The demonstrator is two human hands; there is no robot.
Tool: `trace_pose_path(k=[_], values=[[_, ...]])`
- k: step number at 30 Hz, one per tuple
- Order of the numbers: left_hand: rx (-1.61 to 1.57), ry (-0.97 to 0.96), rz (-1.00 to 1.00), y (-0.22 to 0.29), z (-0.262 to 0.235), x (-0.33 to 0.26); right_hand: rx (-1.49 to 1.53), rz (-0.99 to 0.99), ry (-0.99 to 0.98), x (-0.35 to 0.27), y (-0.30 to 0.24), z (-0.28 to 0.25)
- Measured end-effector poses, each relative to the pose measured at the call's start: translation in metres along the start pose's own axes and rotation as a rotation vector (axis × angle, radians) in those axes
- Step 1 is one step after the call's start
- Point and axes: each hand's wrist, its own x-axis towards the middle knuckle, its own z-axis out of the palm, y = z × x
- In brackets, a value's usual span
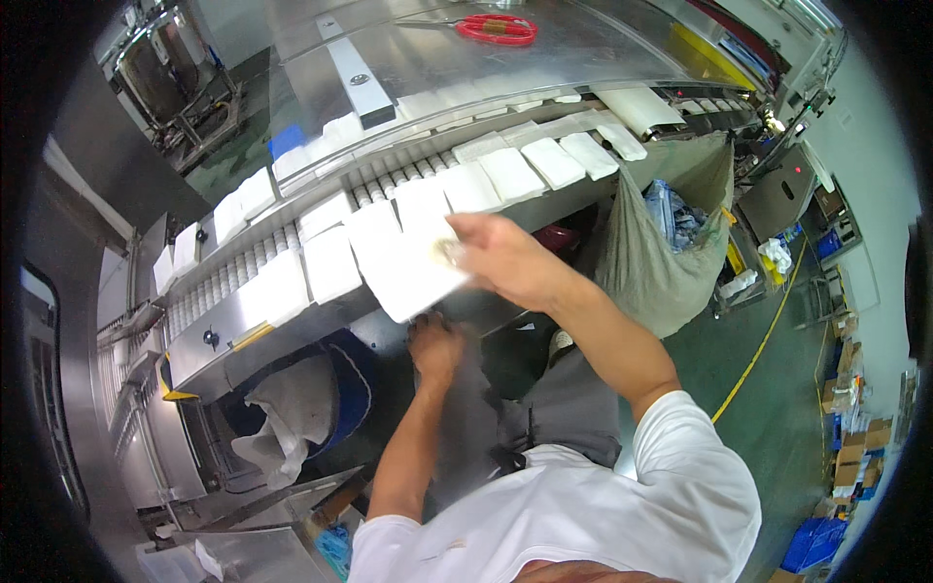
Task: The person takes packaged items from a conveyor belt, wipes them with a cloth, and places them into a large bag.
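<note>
Over the near edge of a roller conveyor, my right hand [505, 260] has its fingers closed at the right edge of a flat white packet [413, 277]. A small yellowish, partly see-through patch beside those fingertips is blurred. Just below the packet's lower corner is my left hand [434, 348], close to the conveyor's front side. Its fingertips are dark and partly hidden, so their grip does not show. Similar flat white packets [332, 264] lie in a row along the conveyor on both sides of my right hand.
White rollers [394, 180] show between the packets. A beige cloth sack [661, 262] with blue-grey wrappers hangs at the right. A blue bin [350, 384] with white sheeting stands below left. Behind are a steel table [593, 44] and a red coiled cord [498, 30].
</note>
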Motion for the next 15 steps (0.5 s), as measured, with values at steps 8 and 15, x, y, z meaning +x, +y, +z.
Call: trace_pose_path(k=[8, 15], values=[[-0.042, 0.068, 0.046, -0.002, 0.014, -0.013, -0.118, 0.04, 0.196, -0.042, -0.024, -0.078], [0.024, 0.127, 0.014, -0.009, 0.025, -0.005, -0.338, 0.047, 0.288, 0.107, -0.064, -0.129]])
